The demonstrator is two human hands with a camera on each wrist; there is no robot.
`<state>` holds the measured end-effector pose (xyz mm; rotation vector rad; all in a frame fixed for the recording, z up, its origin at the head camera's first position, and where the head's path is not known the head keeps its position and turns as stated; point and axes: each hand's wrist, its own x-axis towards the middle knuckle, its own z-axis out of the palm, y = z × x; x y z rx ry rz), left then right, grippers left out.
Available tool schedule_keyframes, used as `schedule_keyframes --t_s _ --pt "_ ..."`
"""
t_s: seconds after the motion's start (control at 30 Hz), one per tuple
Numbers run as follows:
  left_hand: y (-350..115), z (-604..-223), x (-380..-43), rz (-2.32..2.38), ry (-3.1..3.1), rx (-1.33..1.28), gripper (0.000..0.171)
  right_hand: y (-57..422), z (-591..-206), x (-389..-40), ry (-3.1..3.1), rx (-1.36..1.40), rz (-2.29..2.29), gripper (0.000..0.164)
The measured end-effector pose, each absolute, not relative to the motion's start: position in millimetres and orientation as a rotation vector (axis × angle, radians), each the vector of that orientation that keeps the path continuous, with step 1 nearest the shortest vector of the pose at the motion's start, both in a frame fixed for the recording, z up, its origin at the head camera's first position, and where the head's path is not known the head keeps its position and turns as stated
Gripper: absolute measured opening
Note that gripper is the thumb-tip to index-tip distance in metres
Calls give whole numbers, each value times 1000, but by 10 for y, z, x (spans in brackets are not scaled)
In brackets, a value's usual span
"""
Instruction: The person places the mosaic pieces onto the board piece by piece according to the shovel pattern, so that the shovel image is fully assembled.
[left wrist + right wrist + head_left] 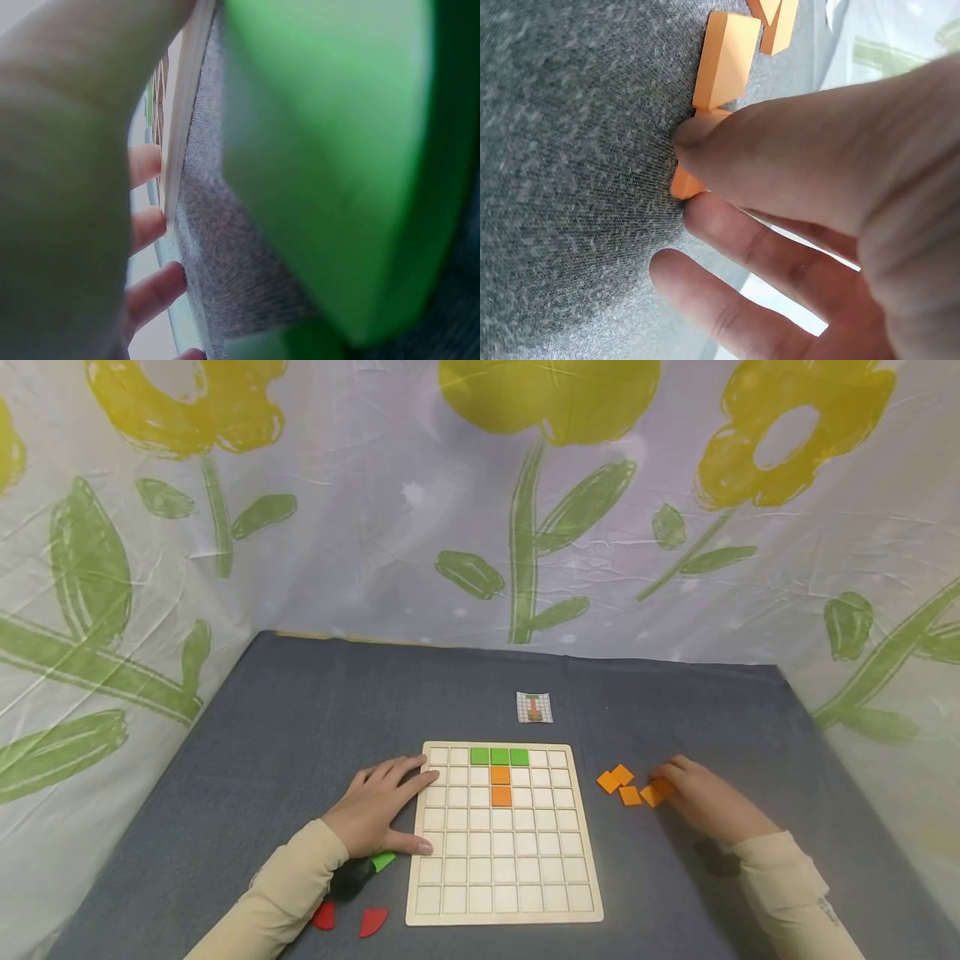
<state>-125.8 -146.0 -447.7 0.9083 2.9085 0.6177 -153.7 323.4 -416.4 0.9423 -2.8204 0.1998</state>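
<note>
A wooden grid board [505, 897] lies flat, with three green square tiles [498, 757] in its top row and two orange tiles [500, 785] in the column below the middle one. My left hand [375, 810] rests on the board's left edge, fingers and thumb spread. Right of the board, my right hand [705, 802] pinches an orange square tile [684, 182] at the cloth; the thumb covers much of it. Several loose orange tiles [630, 795] lie beside those fingertips, one close against the pinched tile.
A small printed pattern card [534, 707] lies behind the board. Near my left wrist are a green piece [383, 861], large and blurred in the left wrist view, and red quarter-round pieces [372, 922]. Dark cloth [337, 693] covers the table; a flowered curtain hangs around it.
</note>
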Motion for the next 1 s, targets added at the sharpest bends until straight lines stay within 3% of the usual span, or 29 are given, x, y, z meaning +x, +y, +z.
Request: schedule_keyframes --t_s 0.33,1.0 --pt "-1456 -4451 -1254 588 2899 907 90 3255 -4137 -1536 -2922 854 175 15" --pt "-1457 -4433 -1248 604 2883 900 90 3172 -4007 -1567 -2888 838 189 18"
